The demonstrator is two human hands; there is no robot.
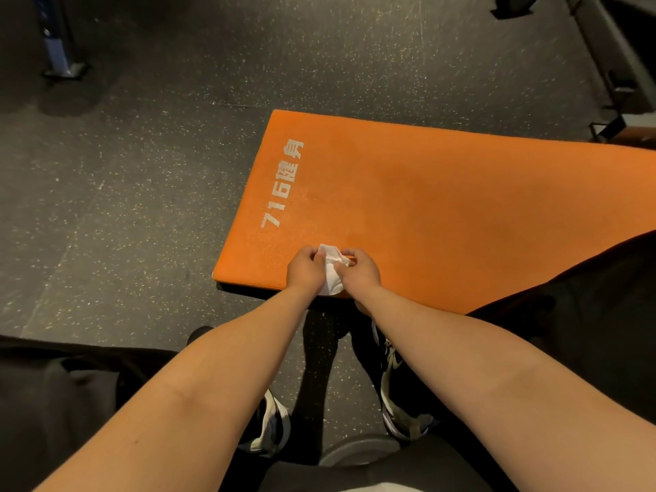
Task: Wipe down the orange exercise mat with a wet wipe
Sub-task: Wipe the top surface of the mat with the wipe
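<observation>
Dark speckled rubber gym floor (124,207) all around, pretty dim lighting. Closest in, a pair of black-and-white sneakers (273,426) and dark trousers can be seen at the bottom of the view, with two bare forearms stretched forward over them.

Just past that, a white wet wipe (332,268) is pinched between both hands: the left hand (305,268) is clamped on its left side, the right hand (360,271) on its right, fingers curled. The wipe is bunched up, so it's probably being opened out, and no wiping looks to be started yet. Whether it's touching the surface below can't be told.

The wipe is held over the near long edge of the orange exercise mat (426,207), close to the end with the white lettering (282,186). From the hands, nearly all of the mat lies ahead and off to the right, its long axis running out past the right edge of the view. The right hand is the one nearer the bulk of it, so strokes would likely be carried rightward and away.

Farther back, metal equipment frames (60,47) are parked on the floor.
</observation>
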